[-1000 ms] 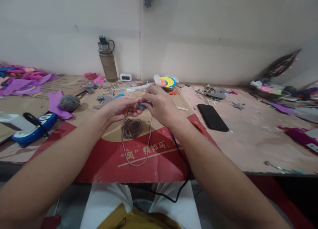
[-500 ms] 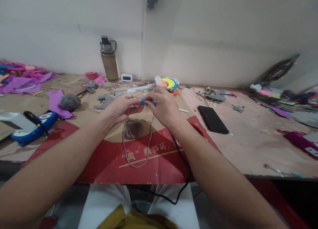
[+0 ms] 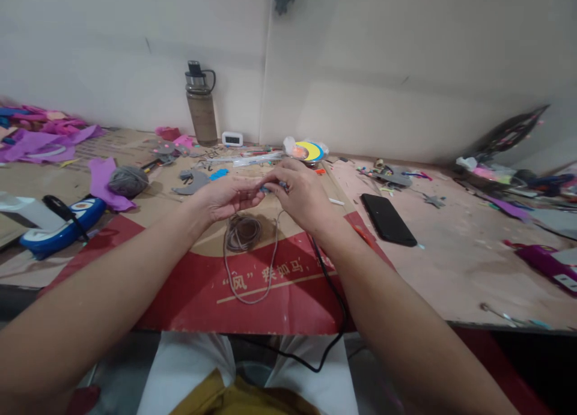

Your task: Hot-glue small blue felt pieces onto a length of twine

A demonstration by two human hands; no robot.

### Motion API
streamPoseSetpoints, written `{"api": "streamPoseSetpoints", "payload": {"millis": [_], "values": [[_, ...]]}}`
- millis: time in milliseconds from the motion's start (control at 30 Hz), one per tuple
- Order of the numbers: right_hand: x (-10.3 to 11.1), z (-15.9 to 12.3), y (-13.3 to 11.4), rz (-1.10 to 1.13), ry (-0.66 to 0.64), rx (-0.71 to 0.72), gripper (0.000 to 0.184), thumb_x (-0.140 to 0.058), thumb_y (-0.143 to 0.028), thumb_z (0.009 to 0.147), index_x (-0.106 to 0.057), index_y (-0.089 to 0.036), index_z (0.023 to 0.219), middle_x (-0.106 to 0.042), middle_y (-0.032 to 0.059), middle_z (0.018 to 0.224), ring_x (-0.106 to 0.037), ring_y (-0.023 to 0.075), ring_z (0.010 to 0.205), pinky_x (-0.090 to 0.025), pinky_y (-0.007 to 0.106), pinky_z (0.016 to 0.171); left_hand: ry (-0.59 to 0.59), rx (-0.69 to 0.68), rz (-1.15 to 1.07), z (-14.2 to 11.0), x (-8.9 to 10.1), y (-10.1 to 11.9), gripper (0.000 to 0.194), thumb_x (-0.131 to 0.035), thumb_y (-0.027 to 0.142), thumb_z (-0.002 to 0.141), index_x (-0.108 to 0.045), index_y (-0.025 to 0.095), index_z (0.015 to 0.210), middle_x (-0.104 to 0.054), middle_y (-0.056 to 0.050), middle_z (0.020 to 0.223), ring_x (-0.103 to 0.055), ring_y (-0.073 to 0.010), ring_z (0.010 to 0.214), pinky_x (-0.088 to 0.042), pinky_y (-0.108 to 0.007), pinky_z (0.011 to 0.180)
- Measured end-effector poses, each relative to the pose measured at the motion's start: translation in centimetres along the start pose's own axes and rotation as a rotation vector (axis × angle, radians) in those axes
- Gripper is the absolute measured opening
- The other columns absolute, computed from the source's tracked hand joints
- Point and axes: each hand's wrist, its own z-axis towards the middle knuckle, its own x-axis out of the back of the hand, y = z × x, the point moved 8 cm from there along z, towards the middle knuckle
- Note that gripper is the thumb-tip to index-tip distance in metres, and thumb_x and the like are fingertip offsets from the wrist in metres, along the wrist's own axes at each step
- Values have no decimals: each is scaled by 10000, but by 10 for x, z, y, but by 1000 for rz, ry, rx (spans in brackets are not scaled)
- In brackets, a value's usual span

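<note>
- Above the cardboard (image 3: 180,289), a small blue piece (image 3: 263,189) is mostly hidden where the fingertips are brought together.
- By the right hand (image 3: 300,193), the piece is pinched between thumb and fingers.
- By the left hand (image 3: 229,197), its fingers loosely curled, the near side is met; whether it is gripped there cannot be told.
- Below both hands, a grey cord (image 3: 243,232) is coiled, one strand led up toward the right hand.
- Farther right, a phone (image 3: 388,220) is laid flat.
</note>
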Motion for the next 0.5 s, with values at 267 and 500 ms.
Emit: {"api": "streamPoseSetpoints", "payload": {"millis": [267,500], "values": [[0,-1,2,-21,36,1,101,-593,-161,859,-678,-208,833,-615,63,884,-574,201,887,-474,376,808,-48,183,-159,-6,-9,-8,128,-646,52,756,-704,154,704,-705,-65,744,-664,-124,638,-565,-239,626],[7,-1,0,-37,96,-41,100,-586,-117,843,-634,-204,829,-628,52,870,-578,186,862,-468,349,783,-11,163,-178,-5,-4,-7,62,-668,82,729,-665,141,707,-664,-42,651,-660,-123,615,-439,-165,458]]}}
